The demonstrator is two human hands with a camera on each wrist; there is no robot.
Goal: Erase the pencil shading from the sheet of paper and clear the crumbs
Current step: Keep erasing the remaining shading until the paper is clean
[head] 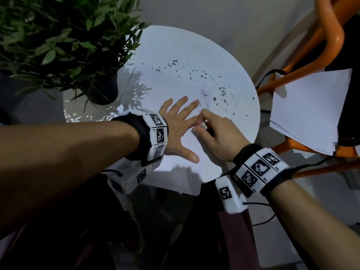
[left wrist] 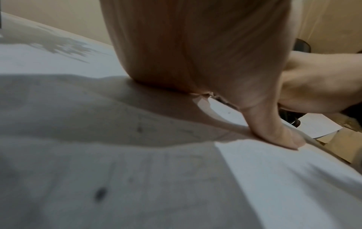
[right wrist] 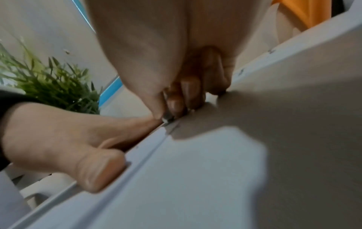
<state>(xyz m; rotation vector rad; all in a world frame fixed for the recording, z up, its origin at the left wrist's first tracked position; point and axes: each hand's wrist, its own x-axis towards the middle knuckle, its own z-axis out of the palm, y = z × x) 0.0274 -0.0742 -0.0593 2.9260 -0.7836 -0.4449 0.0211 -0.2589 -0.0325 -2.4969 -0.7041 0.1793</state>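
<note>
A white sheet of paper (head: 175,84) lies on the round white table (head: 243,121). Dark eraser crumbs (head: 202,76) are scattered across its far and right parts, and faint pencil shading (head: 205,103) remains near the middle. My left hand (head: 181,123) lies flat on the sheet with fingers spread, pressing it down. My right hand (head: 214,131) pinches a small white eraser (head: 202,125) between thumb and fingers, its tip down on the paper beside the left index finger. In the right wrist view the eraser (right wrist: 166,119) touches the sheet (right wrist: 215,170). The left wrist view shows the left palm (left wrist: 195,46) on the paper.
A potted green plant (head: 58,41) stands at the table's left side. An orange chair (head: 311,55) at the right carries loose white sheets (head: 311,110). The table edge runs close to my right wrist.
</note>
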